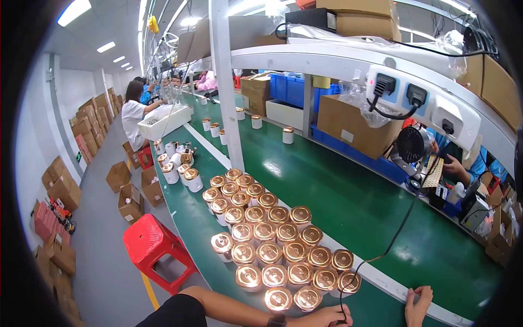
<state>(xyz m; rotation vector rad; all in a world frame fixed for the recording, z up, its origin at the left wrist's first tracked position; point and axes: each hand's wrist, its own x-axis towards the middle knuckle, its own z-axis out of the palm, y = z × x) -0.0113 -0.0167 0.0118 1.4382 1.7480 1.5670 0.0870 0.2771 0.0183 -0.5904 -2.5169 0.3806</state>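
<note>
Many short white jars with shiny copper-gold lids (pixel 269 252) stand upright in a close cluster on the green work surface (pixel 212 267). My left hand (pixel 327 316), below a dark wrist band, is at the near edge of this cluster. Its fingers are bent, and the lower edge of the picture cuts part of them off, so what they hold is hidden. A thin black cable (pixel 384 255) hangs down across those fingers. At the white rail (pixel 389 280) on the right lies my right hand (pixel 418 306), fingers loosely curved and apart, with nothing visible in it.
More gold-lidded jars (pixel 192 179) stand farther left; several sit across the green belt (pixel 310 171). A white post (pixel 224 82) and a power strip (pixel 422 103) rise over the line. A red stool (pixel 155 245) and cartons (pixel 131 201) stand left. Co-workers (pixel 133 111) sit beyond.
</note>
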